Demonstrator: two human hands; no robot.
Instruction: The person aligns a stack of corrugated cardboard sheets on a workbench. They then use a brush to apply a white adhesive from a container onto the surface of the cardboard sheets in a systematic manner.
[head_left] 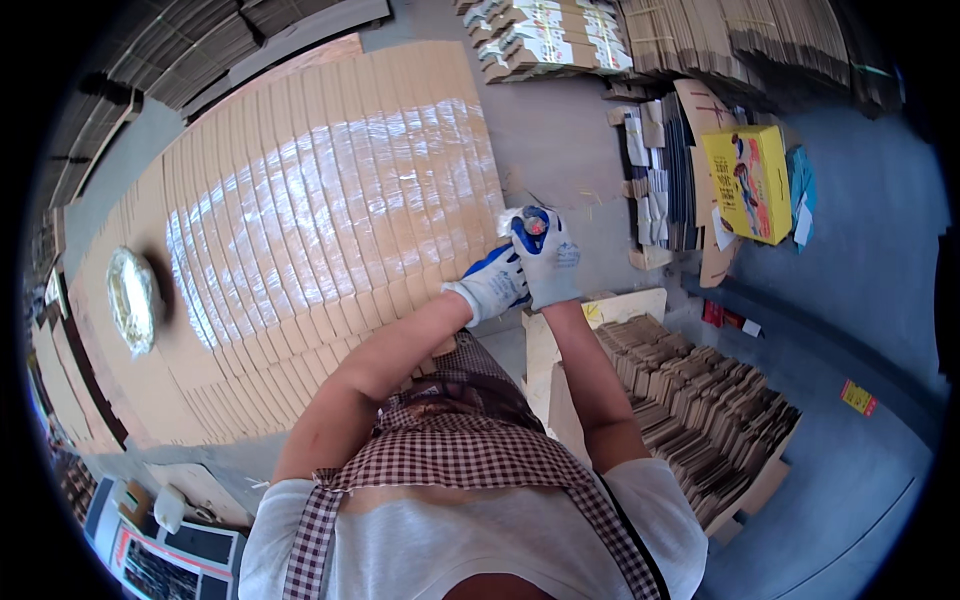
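Note:
White gloves with blue palms cover both my hands, which are close together beside the right edge of a stack of brown cardboard sheets (300,250). My right hand (552,265) is closed round a round-ended object (536,227) with a reddish centre; its length is hidden. Some whitish, crumpled clear material (508,220) shows beside those fingers. My left hand (495,285) rests against the right, near its wrist, with its fingers closed; what they grip, if anything, is hidden. Shiny clear film (330,190) lies over the cardboard.
A film-wrapped oval bundle (135,300) sits at the left on the cardboard. To the right stand a wooden crate of folded cardboard (690,400) and a yellow box (748,185). Cardboard stacks (690,40) line the back. A machine (165,550) is at lower left.

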